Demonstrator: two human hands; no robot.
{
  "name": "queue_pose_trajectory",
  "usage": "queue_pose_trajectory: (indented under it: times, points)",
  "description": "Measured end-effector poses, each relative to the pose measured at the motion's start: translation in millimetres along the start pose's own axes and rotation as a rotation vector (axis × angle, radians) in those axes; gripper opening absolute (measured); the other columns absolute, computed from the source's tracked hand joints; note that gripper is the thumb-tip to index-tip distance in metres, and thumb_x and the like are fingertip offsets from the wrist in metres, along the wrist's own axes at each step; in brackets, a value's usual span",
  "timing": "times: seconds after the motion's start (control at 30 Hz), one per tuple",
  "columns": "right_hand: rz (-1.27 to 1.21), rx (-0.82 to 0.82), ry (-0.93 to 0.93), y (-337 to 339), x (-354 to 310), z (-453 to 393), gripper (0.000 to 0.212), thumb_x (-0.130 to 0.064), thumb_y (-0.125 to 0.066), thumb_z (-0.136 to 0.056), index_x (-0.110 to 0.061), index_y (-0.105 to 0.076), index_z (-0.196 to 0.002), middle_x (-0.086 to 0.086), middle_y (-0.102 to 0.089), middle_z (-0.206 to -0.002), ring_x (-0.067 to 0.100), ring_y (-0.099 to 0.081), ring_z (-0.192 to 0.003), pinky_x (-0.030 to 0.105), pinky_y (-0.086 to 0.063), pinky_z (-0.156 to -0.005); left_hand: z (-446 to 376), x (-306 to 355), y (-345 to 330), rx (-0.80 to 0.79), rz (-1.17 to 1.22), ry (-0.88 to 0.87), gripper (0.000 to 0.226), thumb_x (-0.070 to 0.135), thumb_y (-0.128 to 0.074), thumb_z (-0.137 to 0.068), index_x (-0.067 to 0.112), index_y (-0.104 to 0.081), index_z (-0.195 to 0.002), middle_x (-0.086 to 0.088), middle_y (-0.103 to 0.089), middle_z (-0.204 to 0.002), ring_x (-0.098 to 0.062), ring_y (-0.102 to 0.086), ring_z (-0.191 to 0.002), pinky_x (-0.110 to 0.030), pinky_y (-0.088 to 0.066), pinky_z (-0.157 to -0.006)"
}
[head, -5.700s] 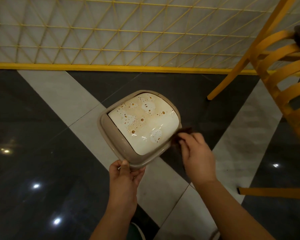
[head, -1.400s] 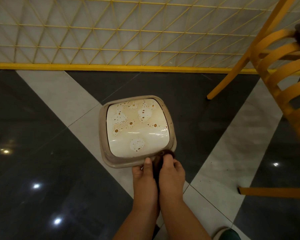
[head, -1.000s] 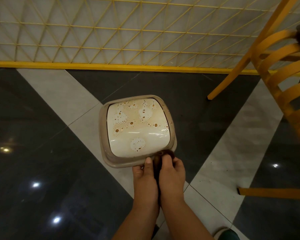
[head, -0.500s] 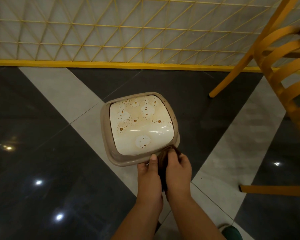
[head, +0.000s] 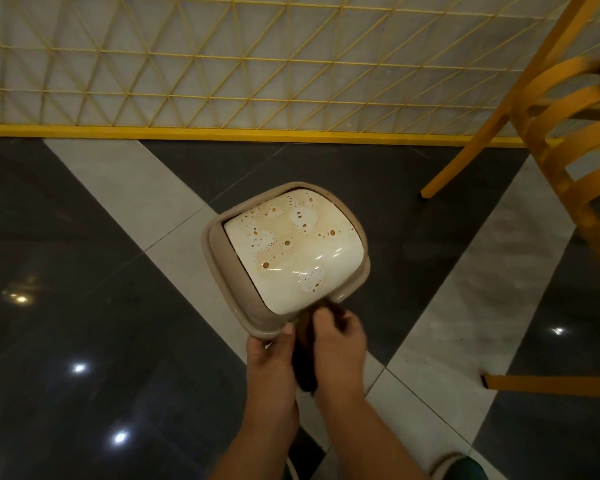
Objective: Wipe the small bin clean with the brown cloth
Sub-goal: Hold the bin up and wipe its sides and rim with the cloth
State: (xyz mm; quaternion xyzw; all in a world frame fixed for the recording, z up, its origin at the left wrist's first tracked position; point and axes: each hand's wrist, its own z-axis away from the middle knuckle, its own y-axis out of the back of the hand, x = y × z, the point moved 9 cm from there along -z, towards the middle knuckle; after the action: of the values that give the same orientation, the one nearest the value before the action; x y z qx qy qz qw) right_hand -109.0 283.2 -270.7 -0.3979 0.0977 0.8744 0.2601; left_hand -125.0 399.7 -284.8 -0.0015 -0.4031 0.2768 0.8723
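Observation:
The small bin (head: 222, 268) has a beige rim and a white swing lid (head: 295, 251) spotted with brown stains. It stands on the floor in the middle of the head view. My left hand (head: 271, 355) grips the near rim, thumb on top. Beside it, my right hand (head: 340, 344) holds the dark brown cloth (head: 305, 358) and presses it against the near rim. Most of the cloth is hidden between my two hands.
A yellow wooden chair (head: 565, 140) stands at the right, one leg (head: 465, 161) close behind the bin. A yellow bar (head: 548, 386) lies low at the right. A yellow lattice fence (head: 222, 64) closes the far side. The floor has glossy black and white tiles.
The bin has turned clockwise, its near corner now pointing toward my hands. My right hand with the cloth has slid along the near rim. My left hand keeps its grip.

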Motion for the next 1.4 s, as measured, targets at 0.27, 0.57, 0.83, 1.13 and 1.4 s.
queue_pose_trajectory:
  times: [0.27, 0.57, 0.83, 1.13, 1.4]
  points:
    - [0.001, 0.061, -0.035, 19, -14, -19, 0.014, -0.028, -0.058, -0.089, -0.022, -0.063, -0.1, 0.005, -0.065, -0.098, 0.024, -0.062, -0.093, 0.038, -0.054, -0.066, 11, 5, -3, -0.033, -0.079, -0.037, 0.013, 0.03, -0.044, -0.1, 0.038, -0.054, -0.104, 0.017, -0.062, -0.106, 0.006, -0.052, -0.097, -0.019, -0.036, -0.079]
    - [0.095, -0.012, 0.003, -1, 1, 3, 0.008, -0.02, -0.06, -0.088, -0.021, -0.065, -0.094, 0.002, -0.069, -0.093, 0.019, -0.066, -0.089, 0.042, -0.056, -0.083, 5, -2, -3, -0.031, -0.046, 0.008, 0.023, 0.028, -0.047, -0.099, 0.029, -0.058, -0.118, 0.0, -0.07, -0.111, -0.016, -0.065, -0.103, -0.038, -0.049, -0.09]
    - [0.049, 0.122, -0.08, 24, -61, -50, 0.017, -0.032, -0.053, -0.095, -0.023, -0.067, -0.094, 0.004, -0.067, -0.099, 0.021, -0.063, -0.093, 0.037, -0.05, -0.085, -6, 18, 22, -0.045, -0.203, -0.069, 0.021, 0.035, -0.049, -0.097, 0.037, -0.054, -0.118, 0.01, -0.064, -0.118, -0.018, -0.047, -0.126, -0.048, -0.027, -0.113]
    - [-0.219, 0.047, -0.068, 37, -41, -35, 0.034, -0.028, -0.055, -0.095, -0.029, -0.055, -0.128, -0.006, -0.063, -0.105, 0.019, -0.06, -0.101, 0.044, -0.047, -0.097, -7, 33, 32, 0.19, 0.181, -0.108, 0.028, 0.022, -0.055, -0.096, 0.008, -0.048, -0.119, -0.012, -0.064, -0.107, -0.023, -0.067, -0.102, -0.043, -0.047, -0.1]
    - [-0.188, -0.116, 0.116, 11, -33, -14, 0.046, -0.004, -0.064, -0.087, -0.023, -0.055, -0.128, -0.004, -0.069, -0.115, 0.012, -0.065, -0.105, 0.033, -0.052, -0.093, -10, 17, -37, 0.051, 0.329, -0.06, 0.033, 0.008, -0.049, -0.098, 0.007, -0.041, -0.13, -0.016, -0.066, -0.114, -0.02, -0.071, -0.095, -0.025, -0.058, -0.072]
